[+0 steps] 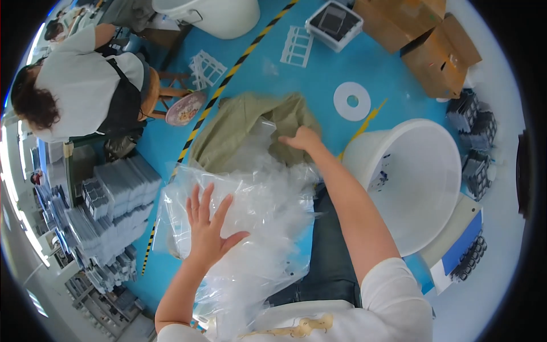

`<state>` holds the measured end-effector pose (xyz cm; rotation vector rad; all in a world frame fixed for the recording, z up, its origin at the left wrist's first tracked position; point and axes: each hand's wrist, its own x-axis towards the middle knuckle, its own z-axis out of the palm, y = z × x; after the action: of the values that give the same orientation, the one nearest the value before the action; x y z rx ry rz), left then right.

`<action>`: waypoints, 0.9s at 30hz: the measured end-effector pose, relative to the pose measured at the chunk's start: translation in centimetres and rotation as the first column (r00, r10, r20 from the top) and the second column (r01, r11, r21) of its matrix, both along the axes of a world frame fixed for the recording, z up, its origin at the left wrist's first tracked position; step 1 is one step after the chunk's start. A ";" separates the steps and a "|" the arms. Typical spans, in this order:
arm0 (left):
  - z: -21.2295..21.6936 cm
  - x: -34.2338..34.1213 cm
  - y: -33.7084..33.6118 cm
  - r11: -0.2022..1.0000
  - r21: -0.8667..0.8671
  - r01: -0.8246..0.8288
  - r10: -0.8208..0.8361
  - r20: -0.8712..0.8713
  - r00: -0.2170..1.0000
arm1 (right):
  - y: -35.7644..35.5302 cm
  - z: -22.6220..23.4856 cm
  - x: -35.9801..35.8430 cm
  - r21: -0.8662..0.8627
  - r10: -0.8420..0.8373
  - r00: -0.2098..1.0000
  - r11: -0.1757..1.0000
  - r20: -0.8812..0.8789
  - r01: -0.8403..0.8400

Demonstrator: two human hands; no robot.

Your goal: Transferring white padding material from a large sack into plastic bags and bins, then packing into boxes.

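Note:
My left hand (206,231) lies with fingers spread on a loose heap of clear plastic sheets or bags (259,202); which of the two they are I cannot tell. Beyond the heap is an olive-green sack (236,128) with its mouth toward me, and some of the plastic reaches into it. My right hand (303,139) is closed on the right side of the sack's mouth, its thumb pointing left. The fingers on the far side are partly hidden.
A big white bucket (419,188) lies tilted at my right. Cardboard boxes (436,62), a lidded tub (335,25) and a white disc (351,101) are farther off. Past the striped floor tape (228,77), a person (74,80) sits near stacked grey trays (122,188).

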<state>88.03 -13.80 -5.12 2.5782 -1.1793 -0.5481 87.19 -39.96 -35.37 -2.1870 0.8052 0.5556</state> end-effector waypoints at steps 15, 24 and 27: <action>-0.3 1.0 1.8 0.899 0.178 0.400 -0.383 -0.122 0.916 | 2.4 4.6 -12.3 0.663 -0.870 0.472 0.268 -0.146 0.699; -1.5 2.3 4.1 0.909 0.050 0.413 -0.402 -0.154 0.903 | 4.8 7.8 -2.0 -0.585 0.310 0.835 0.811 0.455 0.018; -2.6 2.3 2.8 0.906 0.014 0.422 -0.413 -0.182 0.892 | 1.6 3.0 3.5 -0.600 0.341 0.883 0.795 0.322 -0.088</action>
<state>90.35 -10.95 -7.68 2.2564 -1.6838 -0.8861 90.66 -38.32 -32.41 -2.8448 0.5179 -0.0929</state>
